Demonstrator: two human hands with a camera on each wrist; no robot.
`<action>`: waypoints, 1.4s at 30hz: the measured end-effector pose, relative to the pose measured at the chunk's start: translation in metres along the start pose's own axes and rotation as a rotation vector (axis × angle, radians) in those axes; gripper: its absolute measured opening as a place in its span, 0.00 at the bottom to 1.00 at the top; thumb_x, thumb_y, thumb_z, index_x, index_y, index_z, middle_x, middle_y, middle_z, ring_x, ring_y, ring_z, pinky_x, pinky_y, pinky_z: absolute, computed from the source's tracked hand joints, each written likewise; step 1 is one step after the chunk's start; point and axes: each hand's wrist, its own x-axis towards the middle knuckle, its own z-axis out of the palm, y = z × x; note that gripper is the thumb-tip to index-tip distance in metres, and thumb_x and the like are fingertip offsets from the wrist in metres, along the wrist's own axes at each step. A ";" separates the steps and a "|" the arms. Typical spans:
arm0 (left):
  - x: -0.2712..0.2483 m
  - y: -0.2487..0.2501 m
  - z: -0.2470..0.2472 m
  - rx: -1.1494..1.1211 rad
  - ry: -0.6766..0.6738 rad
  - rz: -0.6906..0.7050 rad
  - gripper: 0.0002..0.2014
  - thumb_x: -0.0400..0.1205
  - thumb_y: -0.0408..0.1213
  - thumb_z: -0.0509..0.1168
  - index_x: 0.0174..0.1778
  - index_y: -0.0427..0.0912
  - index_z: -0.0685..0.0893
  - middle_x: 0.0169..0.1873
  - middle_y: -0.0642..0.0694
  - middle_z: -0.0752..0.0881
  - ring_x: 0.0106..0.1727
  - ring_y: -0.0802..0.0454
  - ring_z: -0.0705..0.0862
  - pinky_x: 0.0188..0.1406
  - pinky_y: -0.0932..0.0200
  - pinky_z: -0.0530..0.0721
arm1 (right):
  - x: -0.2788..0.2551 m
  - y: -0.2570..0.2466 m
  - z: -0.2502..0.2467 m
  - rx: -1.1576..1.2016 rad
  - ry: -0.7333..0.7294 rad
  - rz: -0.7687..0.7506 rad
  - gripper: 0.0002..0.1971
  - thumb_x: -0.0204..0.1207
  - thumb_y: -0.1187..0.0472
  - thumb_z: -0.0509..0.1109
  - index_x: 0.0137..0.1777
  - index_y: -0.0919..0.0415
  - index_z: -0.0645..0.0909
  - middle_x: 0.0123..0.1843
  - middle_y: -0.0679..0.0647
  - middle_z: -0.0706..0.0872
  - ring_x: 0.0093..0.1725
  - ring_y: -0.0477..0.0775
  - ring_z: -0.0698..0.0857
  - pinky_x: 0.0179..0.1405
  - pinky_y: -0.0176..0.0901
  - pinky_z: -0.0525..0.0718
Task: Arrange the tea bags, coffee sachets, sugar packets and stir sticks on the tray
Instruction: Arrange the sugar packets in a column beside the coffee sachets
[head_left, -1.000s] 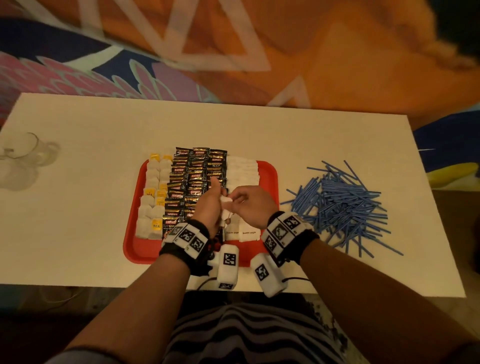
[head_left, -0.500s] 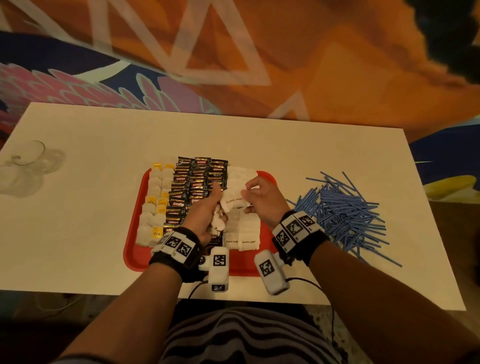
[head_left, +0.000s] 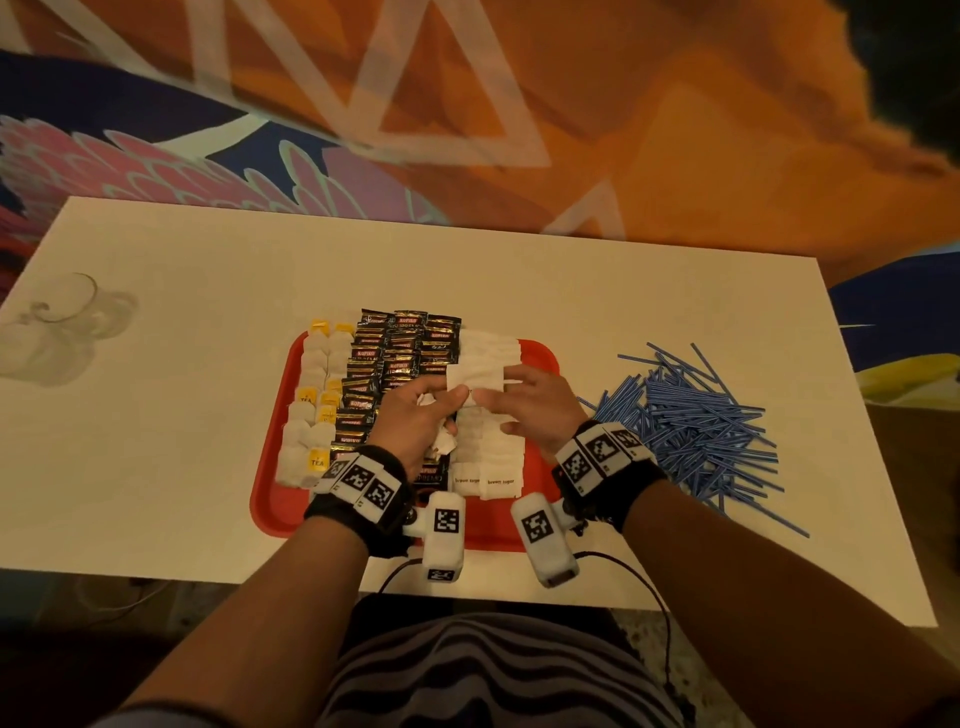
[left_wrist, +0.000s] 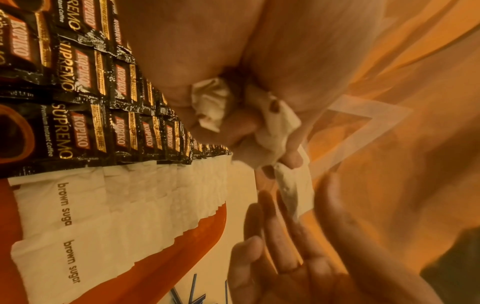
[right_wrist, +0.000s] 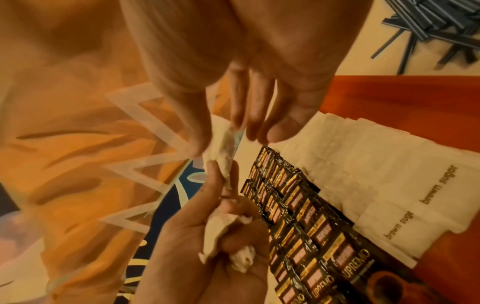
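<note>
The left hand (head_left: 415, 415) hides part of the coffee sachets (head_left: 400, 353); its curled fingers grip several crumpled sugar packets (left_wrist: 210, 107). How many it holds cannot be made out. Thumb and forefinger also pinch the left end of one flat sugar packet (head_left: 475, 378), its long axis running left to right in the head view. The right hand (head_left: 535, 405) pinches that packet's right end between thumb and fingertips, remaining fingers relaxed. The packet sits between both hands, above the sugar rows on the red tray (head_left: 270, 499) at frame centre. Tea bags (head_left: 311, 415) fill the tray's left column. Blue stir sticks (head_left: 696, 426) lie heaped on the bench (head_left: 182, 415), right of the tray.
</note>
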 end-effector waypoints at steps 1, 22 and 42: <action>0.001 -0.001 0.000 0.019 0.006 0.009 0.03 0.81 0.31 0.72 0.43 0.44 0.88 0.31 0.48 0.85 0.19 0.59 0.76 0.24 0.66 0.79 | 0.000 0.001 0.001 -0.040 -0.020 -0.008 0.18 0.66 0.59 0.84 0.55 0.60 0.85 0.49 0.55 0.91 0.45 0.50 0.89 0.35 0.40 0.82; 0.008 -0.017 -0.009 0.182 -0.006 -0.001 0.12 0.79 0.38 0.76 0.31 0.55 0.88 0.22 0.47 0.83 0.22 0.48 0.71 0.22 0.60 0.69 | 0.006 0.023 0.010 0.099 0.089 -0.111 0.06 0.73 0.59 0.79 0.47 0.49 0.87 0.51 0.52 0.90 0.50 0.49 0.88 0.39 0.40 0.85; -0.012 -0.061 -0.049 0.269 0.213 -0.139 0.11 0.81 0.49 0.72 0.44 0.45 0.87 0.29 0.50 0.87 0.24 0.58 0.81 0.16 0.63 0.73 | -0.009 0.107 0.006 -0.570 0.094 0.146 0.18 0.74 0.51 0.77 0.58 0.62 0.87 0.57 0.52 0.89 0.55 0.48 0.85 0.51 0.37 0.77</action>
